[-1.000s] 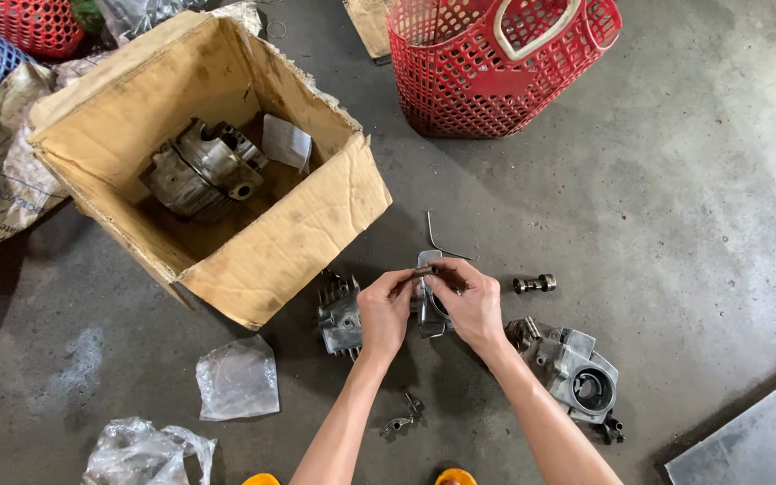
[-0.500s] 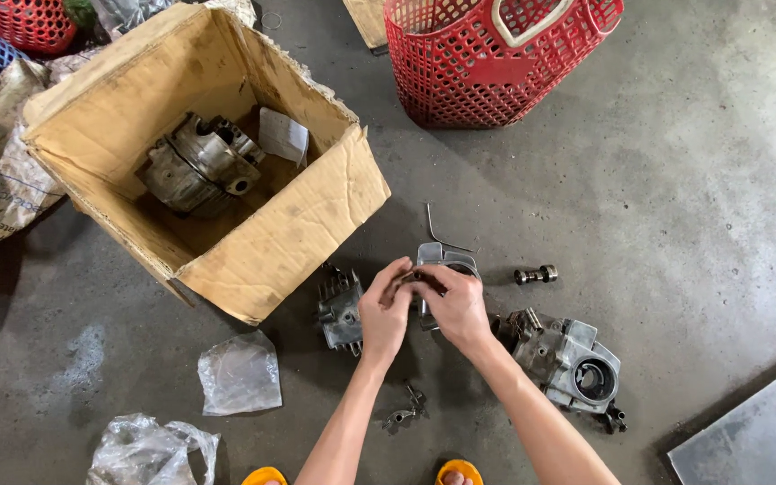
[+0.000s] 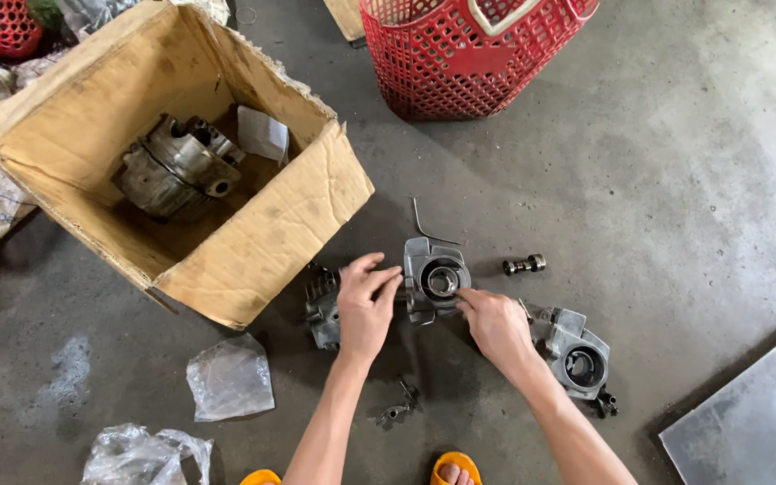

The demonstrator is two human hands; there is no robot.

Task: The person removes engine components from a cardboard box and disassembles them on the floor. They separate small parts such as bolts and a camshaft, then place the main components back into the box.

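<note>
Metal housing (image 3: pixel 436 282) w/ round bore is pinched by left hand (image 3: pixel 363 308) and right hand (image 3: pixel 496 325) grip, on concrete floor (image 3: pixel 675 180) nr cardboard box (image 3: pixel 271 233).

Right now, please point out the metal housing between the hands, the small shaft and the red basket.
metal housing (image 3: pixel 437 280), head view, round bore.
small shaft (image 3: pixel 524 265), head view, middle.
red basket (image 3: pixel 460 63), head view, mesh wall.

Bare grey concrete floor (image 3: pixel 675 162), stained and scuffed, with a pale chalky patch at eight o'clock. Daylight falls evenly and brightest toward two o'clock, where the concrete looks washed out. A flat grey metal sheet (image 3: pixel 747 431) lies across the corner at four o'clock. No walls or windows show.
</note>
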